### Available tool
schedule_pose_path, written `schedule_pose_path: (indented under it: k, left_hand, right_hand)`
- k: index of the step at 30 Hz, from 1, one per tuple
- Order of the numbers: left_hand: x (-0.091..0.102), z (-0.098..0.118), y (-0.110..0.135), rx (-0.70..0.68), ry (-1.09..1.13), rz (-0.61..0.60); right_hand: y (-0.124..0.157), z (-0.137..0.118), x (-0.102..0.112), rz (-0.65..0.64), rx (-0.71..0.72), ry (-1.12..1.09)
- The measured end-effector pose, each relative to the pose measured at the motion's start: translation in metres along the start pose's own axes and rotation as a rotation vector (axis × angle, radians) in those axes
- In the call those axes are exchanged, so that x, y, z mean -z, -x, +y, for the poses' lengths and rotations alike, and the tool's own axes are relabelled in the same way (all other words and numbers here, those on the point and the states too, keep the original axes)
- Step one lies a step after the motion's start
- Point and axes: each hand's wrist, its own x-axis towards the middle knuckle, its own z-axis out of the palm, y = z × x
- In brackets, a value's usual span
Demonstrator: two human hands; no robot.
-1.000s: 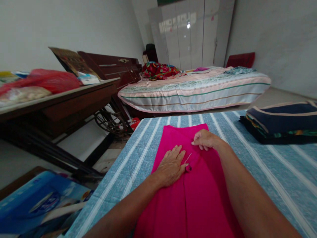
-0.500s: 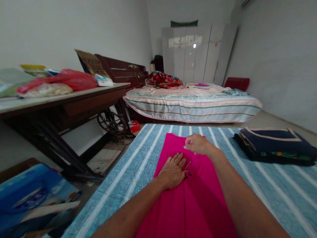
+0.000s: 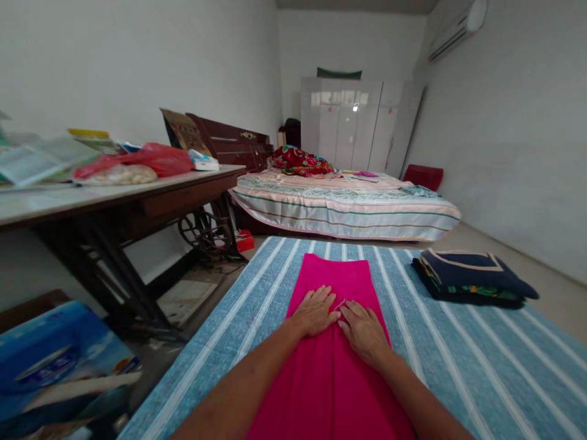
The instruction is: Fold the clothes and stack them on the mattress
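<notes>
A bright pink garment (image 3: 337, 272) lies flat and lengthwise on the blue striped bedding (image 3: 247, 311), with a seam or fold line down its middle. My left hand (image 3: 315, 310) rests palm down on the left part of the cloth, fingers stretched out. Close by on the right, my right hand (image 3: 364, 330) also lies flat on the garment, its fingers extended toward the centre. Between the fingertips a thin, light drawstring or thread (image 3: 340, 304) shows. The garment's near end runs out of view between my forearms.
Folded dark clothes (image 3: 472, 278) are stacked on the bedding at right. To the left stand a treadle sewing table (image 3: 192, 186) with bags on it and a blue carton (image 3: 64, 366). A second bed (image 3: 348, 214) and a wardrobe (image 3: 353, 125) are farther back.
My right hand has come down from its pinched, raised pose near the far end and now lies flat beside my left hand. The head view has tilted up slightly.
</notes>
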Motion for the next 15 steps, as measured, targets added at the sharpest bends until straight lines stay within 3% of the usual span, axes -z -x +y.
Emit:
schedule_pose_path:
  k: [6, 11, 15]
  left_hand:
    - [0.001, 0.005, 0.005, 0.016, -0.06, 0.117]
    - [-0.005, 0.007, 0.006, 0.032, -0.039, 0.107]
    - [0.002, 0.01, 0.01, 0.053, -0.025, 0.117]
  right_hand:
    - [0.006, -0.01, 0.002, -0.002, -0.023, -0.006]
    - [0.009, -0.013, -0.005, -0.084, -0.045, -0.035]
    - [0.021, -0.018, 0.001, -0.091, -0.051, -0.024]
